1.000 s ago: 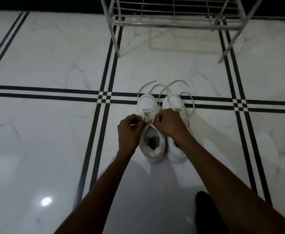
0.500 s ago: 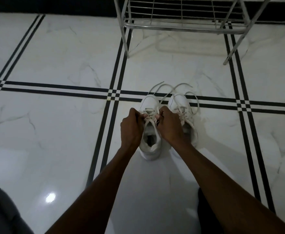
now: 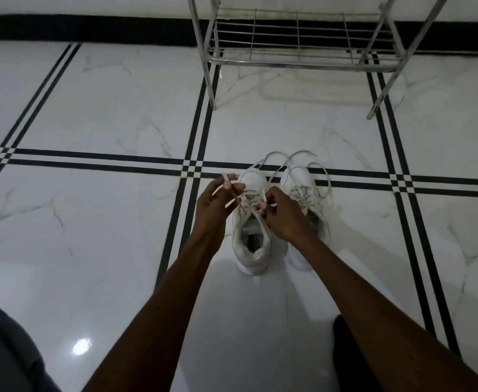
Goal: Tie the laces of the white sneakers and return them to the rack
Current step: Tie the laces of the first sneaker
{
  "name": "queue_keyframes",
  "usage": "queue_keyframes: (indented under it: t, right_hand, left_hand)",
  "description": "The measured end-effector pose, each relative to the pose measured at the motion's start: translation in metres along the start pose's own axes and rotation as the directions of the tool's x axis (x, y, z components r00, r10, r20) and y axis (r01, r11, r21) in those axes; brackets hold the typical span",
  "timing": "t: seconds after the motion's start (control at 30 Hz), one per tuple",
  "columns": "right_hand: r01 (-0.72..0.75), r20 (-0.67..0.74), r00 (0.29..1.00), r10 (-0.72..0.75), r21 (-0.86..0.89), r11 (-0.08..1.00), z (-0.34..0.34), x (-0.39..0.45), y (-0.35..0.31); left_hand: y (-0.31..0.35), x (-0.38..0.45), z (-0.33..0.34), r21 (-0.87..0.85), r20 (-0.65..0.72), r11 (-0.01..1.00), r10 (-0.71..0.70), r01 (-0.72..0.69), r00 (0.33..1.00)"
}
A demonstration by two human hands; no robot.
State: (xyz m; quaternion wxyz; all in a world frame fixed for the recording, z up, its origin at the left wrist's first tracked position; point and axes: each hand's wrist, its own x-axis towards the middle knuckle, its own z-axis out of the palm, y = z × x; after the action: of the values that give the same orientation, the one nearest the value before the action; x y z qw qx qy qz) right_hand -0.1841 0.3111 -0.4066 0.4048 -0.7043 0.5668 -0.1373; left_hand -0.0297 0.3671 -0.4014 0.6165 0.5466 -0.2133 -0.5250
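Two white sneakers stand side by side on the marble floor, toes pointing away from me. Over the left sneaker my left hand pinches a lace end, fingers partly spread, and draws it out to the left. My right hand is closed on the other lace at the shoe's tongue. The right sneaker sits partly behind my right wrist; its laces trail loose in loops past the toes. The metal rack stands beyond the shoes at the top of the view.
White marble tiles with double black stripes cover the floor. A black skirting band runs along the far wall. Dark fabric shows at the bottom left, and a dark shape lies under my right forearm.
My left hand has moved out to the left and its fingers have spread, pulling a lace end away from the shoe. The view has tilted up, showing more of the rack.
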Motion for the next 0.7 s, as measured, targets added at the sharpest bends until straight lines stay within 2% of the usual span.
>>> queue_keyframes:
  t: [0.13, 0.2, 0.3, 0.37, 0.47, 0.7]
  right_hand:
    - [0.033, -0.025, 0.999, -0.033, 0.021, 0.999, 0.002, -0.003, 0.003]
    - [0.042, -0.028, 0.999, -0.041, 0.021, 0.999, 0.003, -0.005, 0.004]
    - [0.041, -0.022, 0.999, -0.041, 0.022, 0.999, 0.003, -0.003, 0.003]
    - [0.036, -0.019, 0.999, -0.036, 0.029, 0.999, 0.002, -0.002, 0.002]
    - [0.045, -0.034, 0.998, -0.044, 0.034, 0.998, 0.001, -0.001, 0.002]
    - [0.052, -0.140, 0.988, -0.068, -0.116, 0.992, 0.009, -0.002, 0.003]
  left_hand:
    - [0.016, 0.001, -0.008, -0.055, -0.053, 0.990, 0.123, -0.126, 0.991]
    - [0.013, 0.000, -0.011, 0.047, -0.065, 0.995, 0.094, -0.091, 0.993]
    - [0.001, -0.003, -0.008, 0.257, -0.024, 0.966, -0.024, 0.029, 0.999]
    - [-0.009, -0.008, -0.007, 0.413, 0.049, 0.911, -0.036, 0.012, 0.998]
    - [-0.017, -0.009, -0.008, 0.605, 0.114, 0.790, 0.043, -0.103, 0.993]
    - [-0.028, 0.000, -0.005, 0.794, 0.086, 0.574, 0.215, -0.197, 0.973]
